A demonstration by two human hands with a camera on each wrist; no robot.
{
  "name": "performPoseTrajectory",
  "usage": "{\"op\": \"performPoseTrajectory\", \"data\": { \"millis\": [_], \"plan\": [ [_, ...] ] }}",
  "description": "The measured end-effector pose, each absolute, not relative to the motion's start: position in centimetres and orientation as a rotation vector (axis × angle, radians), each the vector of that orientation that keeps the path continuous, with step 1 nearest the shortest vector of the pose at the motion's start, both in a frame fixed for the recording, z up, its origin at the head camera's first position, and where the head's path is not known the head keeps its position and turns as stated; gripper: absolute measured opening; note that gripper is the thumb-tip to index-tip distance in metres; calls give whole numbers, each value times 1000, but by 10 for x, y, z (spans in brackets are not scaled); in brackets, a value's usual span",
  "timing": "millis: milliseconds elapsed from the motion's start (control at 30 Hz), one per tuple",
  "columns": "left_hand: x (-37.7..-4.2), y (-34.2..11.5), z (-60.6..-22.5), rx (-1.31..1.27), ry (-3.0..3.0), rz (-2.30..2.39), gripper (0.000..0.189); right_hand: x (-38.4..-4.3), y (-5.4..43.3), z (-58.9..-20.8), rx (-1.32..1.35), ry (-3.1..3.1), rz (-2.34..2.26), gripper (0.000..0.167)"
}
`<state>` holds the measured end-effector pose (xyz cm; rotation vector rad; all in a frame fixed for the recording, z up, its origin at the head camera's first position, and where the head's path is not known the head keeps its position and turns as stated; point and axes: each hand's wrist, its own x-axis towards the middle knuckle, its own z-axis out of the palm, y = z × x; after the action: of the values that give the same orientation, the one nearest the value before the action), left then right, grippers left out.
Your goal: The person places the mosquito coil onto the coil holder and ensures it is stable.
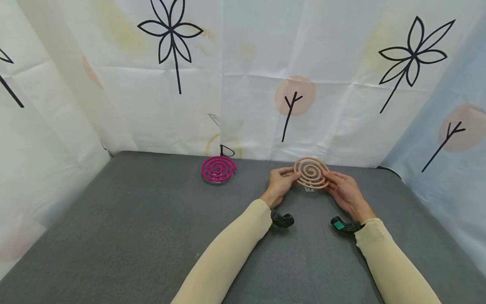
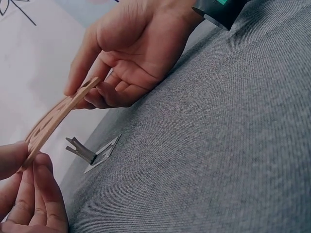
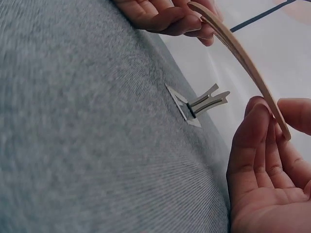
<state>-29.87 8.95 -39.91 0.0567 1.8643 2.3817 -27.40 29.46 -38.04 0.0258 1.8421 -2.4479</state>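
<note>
A tan mosquito coil (image 1: 311, 172) is held by its edges between my two hands, raised over the table. My left hand (image 1: 280, 184) pinches its left edge between thumb and fingers. On the opposite edge, my right hand (image 1: 346, 193) pinches it the same way. Seen edge-on in the left wrist view, the coil (image 2: 60, 115) bows slightly. Below it, a small metal coil stand (image 3: 188, 107) with an upright forked prong sits on the cloth, apart from the coil in both wrist views.
A pink mosquito coil (image 1: 218, 169) lies to the left near the back edge, close above the table. The grey cloth-covered table (image 1: 152, 236) meets a white patterned curtain (image 1: 247, 84) behind it. Black bands (image 1: 282, 219) are on both wrists.
</note>
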Motion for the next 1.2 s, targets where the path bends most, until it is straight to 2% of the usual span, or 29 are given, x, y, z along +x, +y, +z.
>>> {"op": "performPoseTrajectory", "data": {
  "millis": [600, 800, 1000, 1200],
  "plan": [
    [-296, 90, -397, 0, 1970, 2284, 25, -274, 293, -387, 51, 1987, -2395, 11],
    [-296, 90, -397, -1, 1995, 2265, 25, -273, 292, -386, 102, 2049, -2351, 31],
    [-296, 90, -397, 13, 2016, 2251, 26, -275, 291, -386, 117, 2086, -2327, 33],
    [-296, 92, -396, 4, 2025, 2237, 25, -276, 291, -386, 141, 2135, -2295, 47]
  ]
}}
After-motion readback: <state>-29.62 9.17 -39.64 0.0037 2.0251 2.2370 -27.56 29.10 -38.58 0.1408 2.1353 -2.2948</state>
